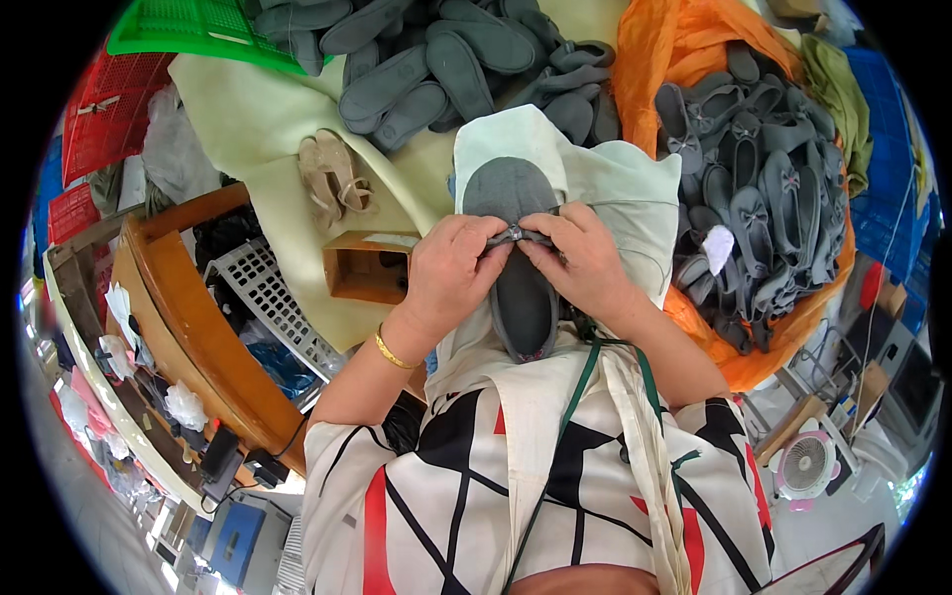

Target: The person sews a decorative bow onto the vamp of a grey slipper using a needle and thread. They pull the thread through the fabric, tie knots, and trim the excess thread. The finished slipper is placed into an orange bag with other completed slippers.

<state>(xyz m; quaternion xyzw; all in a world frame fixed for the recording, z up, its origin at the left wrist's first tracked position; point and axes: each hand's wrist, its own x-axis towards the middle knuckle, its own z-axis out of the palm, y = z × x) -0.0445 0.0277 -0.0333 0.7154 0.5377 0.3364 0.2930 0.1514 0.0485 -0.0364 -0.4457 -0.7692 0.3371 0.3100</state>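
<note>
Over cloth (pixel 625 188) | left hand (pixel 446 273), right hand (pixel 585 258) | pinching grey slipper (pixel 522 293) at bow (pixel 515 234)

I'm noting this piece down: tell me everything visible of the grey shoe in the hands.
The grey shoe is a slip-on flat, apparently soft cloth, with a rounded toe and a small dark bow with a shiny centre. It lies over white cloth, opening up, toe toward the picture's top edge. The left hand and right hand pinch the bow from either side. Its sole is hidden.
</note>
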